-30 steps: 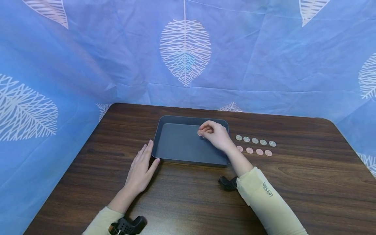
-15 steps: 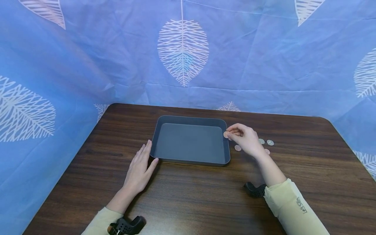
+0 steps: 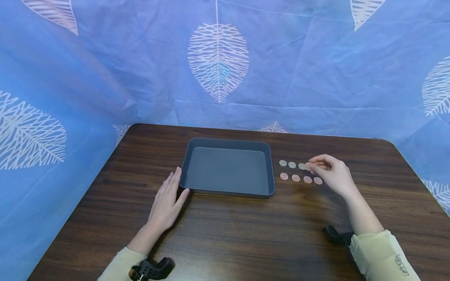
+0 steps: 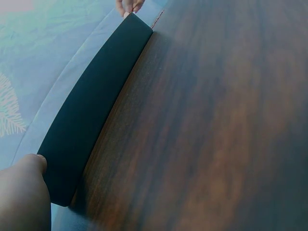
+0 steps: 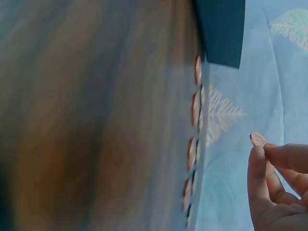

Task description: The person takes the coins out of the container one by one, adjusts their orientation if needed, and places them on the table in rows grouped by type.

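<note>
Between thumb and fingertips, my right hand [image 3: 334, 173] pinches a copper-coloured coin [image 5: 257, 139], raised above the table in the right wrist view. Beneath and beside that hand lie two rows of coins: silver-coloured coins [image 3: 292, 164] behind, copper-coloured coins [image 3: 296, 178] in front. The hand hides the right end of the silver row. My left hand [image 3: 165, 203] rests with straight fingers at the near left corner of a dark grey rectangular tray [image 3: 228, 192]. Its thumb touches the tray's outer wall [image 4: 96, 110] in the left wrist view.
The tray's bare floor shows, left of the coin rows. All stands on a dark wood-grain table [image 3: 225, 238] with rounded far corners. A blue cloth [image 3: 154, 58] with white leaf prints hangs behind and at the sides. Each wrist wears a black device [image 3: 152, 269].
My right hand has moved from over the tray to the right, still pinching the copper-coloured coin, and is now by the right end of the rows. The left hand has stayed put.
</note>
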`<act>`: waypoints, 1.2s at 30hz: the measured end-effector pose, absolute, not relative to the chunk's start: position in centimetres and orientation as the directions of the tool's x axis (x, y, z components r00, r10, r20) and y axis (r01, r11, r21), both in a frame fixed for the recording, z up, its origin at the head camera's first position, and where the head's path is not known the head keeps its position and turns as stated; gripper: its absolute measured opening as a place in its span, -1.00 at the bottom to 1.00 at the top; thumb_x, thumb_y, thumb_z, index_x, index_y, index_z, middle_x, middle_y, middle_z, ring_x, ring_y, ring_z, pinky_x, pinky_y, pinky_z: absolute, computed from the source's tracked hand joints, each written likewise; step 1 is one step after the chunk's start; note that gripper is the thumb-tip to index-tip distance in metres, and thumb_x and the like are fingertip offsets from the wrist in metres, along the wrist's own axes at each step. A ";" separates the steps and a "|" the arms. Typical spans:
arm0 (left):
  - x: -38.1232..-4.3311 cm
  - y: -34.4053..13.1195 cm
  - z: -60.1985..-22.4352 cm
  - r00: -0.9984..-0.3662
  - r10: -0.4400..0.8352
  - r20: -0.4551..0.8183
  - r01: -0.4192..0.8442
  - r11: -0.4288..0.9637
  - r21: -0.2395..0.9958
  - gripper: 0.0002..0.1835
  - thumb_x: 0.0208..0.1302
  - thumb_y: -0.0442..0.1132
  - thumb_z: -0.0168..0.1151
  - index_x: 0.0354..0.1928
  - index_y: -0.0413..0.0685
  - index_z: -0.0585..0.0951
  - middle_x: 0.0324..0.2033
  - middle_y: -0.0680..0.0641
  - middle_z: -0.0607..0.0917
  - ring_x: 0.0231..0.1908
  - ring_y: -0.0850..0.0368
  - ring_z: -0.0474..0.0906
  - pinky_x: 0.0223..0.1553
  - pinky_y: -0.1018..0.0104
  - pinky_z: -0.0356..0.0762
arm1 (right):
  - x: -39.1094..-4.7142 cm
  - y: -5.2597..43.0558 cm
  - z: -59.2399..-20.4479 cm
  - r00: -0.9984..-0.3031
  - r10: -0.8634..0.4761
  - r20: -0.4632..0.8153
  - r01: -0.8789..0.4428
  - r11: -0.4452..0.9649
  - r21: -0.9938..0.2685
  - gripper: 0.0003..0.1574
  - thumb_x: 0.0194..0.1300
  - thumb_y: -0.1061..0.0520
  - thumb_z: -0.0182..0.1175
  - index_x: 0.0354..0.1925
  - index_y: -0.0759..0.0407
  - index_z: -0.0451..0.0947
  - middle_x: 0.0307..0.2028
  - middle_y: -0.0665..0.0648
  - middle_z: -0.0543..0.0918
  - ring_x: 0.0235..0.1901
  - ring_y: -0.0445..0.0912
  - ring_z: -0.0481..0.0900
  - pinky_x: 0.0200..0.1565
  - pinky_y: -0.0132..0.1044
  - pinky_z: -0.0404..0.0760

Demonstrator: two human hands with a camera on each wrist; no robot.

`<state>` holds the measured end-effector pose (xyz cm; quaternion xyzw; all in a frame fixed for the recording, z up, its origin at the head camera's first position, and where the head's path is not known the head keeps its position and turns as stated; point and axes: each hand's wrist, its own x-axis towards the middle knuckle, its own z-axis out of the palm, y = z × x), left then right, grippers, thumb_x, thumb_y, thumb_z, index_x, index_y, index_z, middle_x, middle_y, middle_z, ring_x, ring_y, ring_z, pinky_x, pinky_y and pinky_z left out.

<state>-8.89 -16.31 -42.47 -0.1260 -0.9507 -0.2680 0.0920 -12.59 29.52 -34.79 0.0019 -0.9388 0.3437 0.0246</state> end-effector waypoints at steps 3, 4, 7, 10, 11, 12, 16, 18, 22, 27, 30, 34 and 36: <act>-9.0 -16.3 -42.5 -0.950 0.192 0.248 0.294 0.822 0.488 -0.30 0.37 0.13 -0.20 0.42 0.05 -0.10 0.40 0.06 -0.04 0.36 -0.01 -0.07 0.29 -0.05 -0.07 | -12.2 30.4 -35.1 -0.999 0.033 0.043 -0.003 0.770 -0.638 -0.53 0.28 -0.17 0.02 -0.05 0.12 0.50 -0.19 0.18 0.61 -0.38 -0.49 0.44 -0.32 -0.27 0.47; -9.0 -16.3 -42.5 -0.949 0.192 0.250 0.295 0.821 0.489 -0.30 0.37 0.14 -0.21 0.42 0.05 -0.10 0.40 0.06 -0.04 0.36 0.00 -0.07 0.29 -0.05 -0.07 | -12.1 30.7 -35.1 -0.998 0.038 0.043 0.001 0.771 -0.637 -0.53 0.28 -0.18 0.02 -0.06 0.12 0.50 -0.19 0.18 0.61 -0.39 -0.51 0.44 -0.32 -0.29 0.48; -9.1 -16.3 -42.5 -0.948 0.197 0.250 0.299 0.821 0.487 -0.30 0.36 0.15 -0.21 0.42 0.05 -0.10 0.40 0.05 -0.04 0.36 -0.01 -0.07 0.29 -0.04 -0.07 | -11.9 31.2 -35.2 -0.998 0.053 0.045 0.012 0.771 -0.637 -0.52 0.28 -0.18 0.03 -0.06 0.13 0.51 -0.20 0.18 0.62 -0.38 -0.49 0.47 -0.32 -0.30 0.47; -9.2 -16.3 -42.5 -0.948 0.200 0.249 0.301 0.820 0.486 -0.30 0.37 0.12 -0.19 0.42 0.04 -0.10 0.40 0.03 -0.03 0.36 -0.03 -0.07 0.29 -0.05 -0.06 | -11.7 31.5 -35.3 -0.997 0.076 0.032 0.038 0.763 -0.645 -0.51 0.26 -0.19 0.04 -0.07 0.13 0.51 -0.24 0.12 0.64 -0.37 -0.39 0.52 -0.34 -0.23 0.48; -9.2 -16.3 -42.5 -0.948 0.202 0.248 0.302 0.820 0.486 -0.30 0.37 0.11 -0.17 0.42 0.04 -0.11 0.40 0.02 -0.03 0.36 -0.03 -0.07 0.28 -0.05 -0.06 | -11.7 31.6 -35.4 -0.995 0.093 0.027 0.053 0.758 -0.650 -0.52 0.25 -0.20 0.06 -0.07 0.12 0.52 -0.26 0.09 0.64 -0.38 -0.36 0.54 -0.37 -0.19 0.47; -9.2 -16.3 -42.5 -0.948 0.202 0.248 0.302 0.819 0.488 -0.30 0.37 0.10 -0.16 0.42 0.04 -0.11 0.40 0.02 -0.03 0.36 -0.03 -0.07 0.28 -0.05 -0.06 | -11.8 31.8 -35.5 -0.995 0.095 0.025 0.056 0.759 -0.649 -0.51 0.24 -0.20 0.06 -0.08 0.12 0.51 -0.27 0.08 0.65 -0.37 -0.33 0.55 -0.37 -0.17 0.47; -9.1 -16.2 -42.4 -0.948 0.200 0.248 0.302 0.817 0.492 -0.30 0.36 0.08 -0.13 0.42 0.04 -0.09 0.40 0.03 -0.03 0.36 -0.02 -0.07 0.29 -0.04 -0.07 | -11.7 32.7 -35.7 -0.994 0.106 0.020 0.068 0.758 -0.648 -0.51 0.24 -0.19 0.06 -0.08 0.14 0.51 -0.29 0.09 0.65 -0.40 -0.34 0.55 -0.38 -0.15 0.47; -9.1 -16.2 -42.3 -0.948 0.201 0.246 0.301 0.817 0.493 -0.30 0.36 0.09 -0.14 0.42 0.03 -0.09 0.40 0.03 -0.03 0.36 -0.02 -0.07 0.29 -0.04 -0.07 | -11.6 33.1 -35.8 -0.995 0.101 0.021 0.065 0.769 -0.636 -0.51 0.26 -0.18 0.05 -0.07 0.16 0.50 -0.28 0.14 0.65 -0.42 -0.39 0.53 -0.35 -0.17 0.46; -9.1 -16.2 -42.2 -0.949 0.200 0.243 0.299 0.816 0.495 -0.30 0.37 0.10 -0.16 0.42 0.05 -0.10 0.40 0.04 -0.03 0.36 -0.02 -0.07 0.29 -0.04 -0.07 | -11.3 33.8 -35.9 -0.995 0.104 -0.002 0.084 0.785 -0.614 -0.51 0.29 -0.16 0.02 -0.06 0.18 0.49 -0.27 0.20 0.65 -0.42 -0.34 0.52 -0.38 -0.18 0.46; -9.1 -16.3 -42.2 -0.950 0.199 0.242 0.298 0.816 0.496 -0.30 0.37 0.11 -0.18 0.42 0.06 -0.12 0.40 0.03 -0.03 0.36 -0.02 -0.08 0.29 -0.05 -0.07 | -11.2 34.4 -36.2 -0.995 0.087 -0.046 0.098 0.802 -0.590 -0.53 0.31 -0.12 0.00 -0.06 0.22 0.49 -0.28 0.25 0.63 -0.40 -0.13 0.55 -0.38 -0.24 0.44; -9.0 -16.3 -42.2 -0.951 0.199 0.238 0.295 0.816 0.497 -0.30 0.37 0.10 -0.16 0.42 0.06 -0.11 0.40 0.03 -0.03 0.36 -0.02 -0.08 0.29 -0.05 -0.07 | -11.2 34.6 -36.6 -0.993 0.089 -0.072 0.114 0.805 -0.583 -0.56 0.31 -0.08 0.03 -0.06 0.23 0.49 -0.29 0.24 0.64 -0.41 -0.12 0.55 -0.38 -0.27 0.42; -8.9 -16.3 -42.2 -0.952 0.197 0.236 0.293 0.815 0.501 -0.30 0.36 0.09 -0.15 0.42 0.05 -0.10 0.40 0.02 -0.02 0.36 -0.02 -0.08 0.29 -0.04 -0.08 | -11.2 34.9 -37.0 -0.992 0.093 -0.090 0.128 0.807 -0.576 -0.62 0.31 -0.01 0.05 -0.07 0.25 0.49 -0.28 0.24 0.64 -0.42 -0.16 0.54 -0.37 -0.27 0.42; -8.9 -16.3 -42.2 -0.952 0.198 0.235 0.293 0.815 0.501 -0.30 0.36 0.09 -0.15 0.42 0.04 -0.10 0.40 0.02 -0.03 0.36 -0.02 -0.09 0.29 -0.04 -0.08 | -11.2 34.9 -37.1 -0.992 0.090 -0.094 0.128 0.812 -0.570 -0.64 0.30 0.03 0.07 -0.07 0.26 0.49 -0.28 0.24 0.64 -0.42 -0.17 0.54 -0.37 -0.27 0.41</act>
